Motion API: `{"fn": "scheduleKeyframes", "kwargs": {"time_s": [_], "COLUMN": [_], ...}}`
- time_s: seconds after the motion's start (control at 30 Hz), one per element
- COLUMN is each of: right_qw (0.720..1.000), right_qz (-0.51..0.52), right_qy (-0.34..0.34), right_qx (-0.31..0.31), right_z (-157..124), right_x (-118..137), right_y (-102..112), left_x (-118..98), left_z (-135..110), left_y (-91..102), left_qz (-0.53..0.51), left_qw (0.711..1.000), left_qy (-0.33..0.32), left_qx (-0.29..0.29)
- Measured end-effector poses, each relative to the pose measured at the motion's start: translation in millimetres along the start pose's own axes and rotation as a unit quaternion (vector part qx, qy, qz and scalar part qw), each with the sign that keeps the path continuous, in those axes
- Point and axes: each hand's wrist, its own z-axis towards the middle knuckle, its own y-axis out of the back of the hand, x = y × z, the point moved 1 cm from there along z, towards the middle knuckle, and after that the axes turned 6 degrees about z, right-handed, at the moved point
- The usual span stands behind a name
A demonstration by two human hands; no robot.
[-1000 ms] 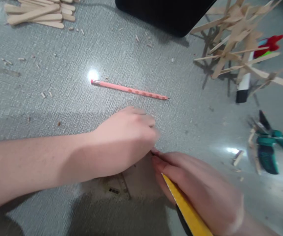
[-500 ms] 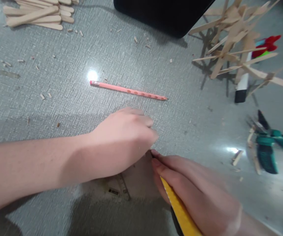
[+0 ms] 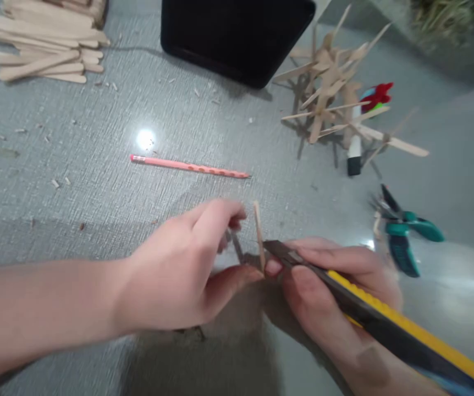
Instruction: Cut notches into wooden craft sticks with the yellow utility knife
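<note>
Grey textured tabletop [image 3: 84,203] — pink pencil [image 3: 171,163] beyond a slim wooden stick [image 3: 258,228].
We clamp a yellow-and-black cutter [image 3: 393,330] in our right hand [image 3: 328,316], tip just beside the stick; our left hand [image 3: 175,269] — fingers and thumb apart — has its thumb against the stick's lower end.

The right hand [image 3: 328,324] grips a yellow-and-black knife [image 3: 389,324], its tip near a wooden stick [image 3: 259,231] at the thumb of the left hand [image 3: 179,269]; a pink pencil [image 3: 191,166] lies beyond.
</note>
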Motion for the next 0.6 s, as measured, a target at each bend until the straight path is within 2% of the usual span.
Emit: {"fn": "scheduleKeyframes", "kwargs": {"time_s": [0.07, 0.1, 0.17, 0.3, 0.4, 0.47, 0.6], "right_qw": [0.998, 0.996, 0.993, 0.992, 0.993, 0.997, 0.996], "right_qz": [0.002, 0.002, 0.002, 0.01, 0.014, 0.02, 0.087], "right_qy": [0.061, 0.085, 0.112, 0.123, 0.11, 0.078, -0.02], "right_qx": [-0.011, -0.015, -0.018, 0.01, 0.029, 0.02, 0.019], "right_z": [-1, 0, 3, 9, 12, 12, 9], "right_x": [-2, -3, -3, 3, 7, 8, 5], "right_y": [-4, -6, -9, -13, -13, -13, -12], "left_x": [-7, -10, -13, -10, -7, -5, -2], "left_z": [-3, -4, -3, 0, 1, 1, 0], "left_y": [-7.9, -11.6, -17.4, -21.8, -21.2, -20.3, -19.6], "left_qz": [-0.155, -0.236, -0.33, -0.348, -0.363, -0.371, -0.355], "left_qw": [0.978, 0.955, 0.917, 0.901, 0.885, 0.879, 0.894], "left_qy": [0.104, 0.131, 0.172, 0.21, 0.23, 0.227, 0.184], "left_qx": [0.096, 0.123, 0.144, 0.151, 0.179, 0.194, 0.204]}}
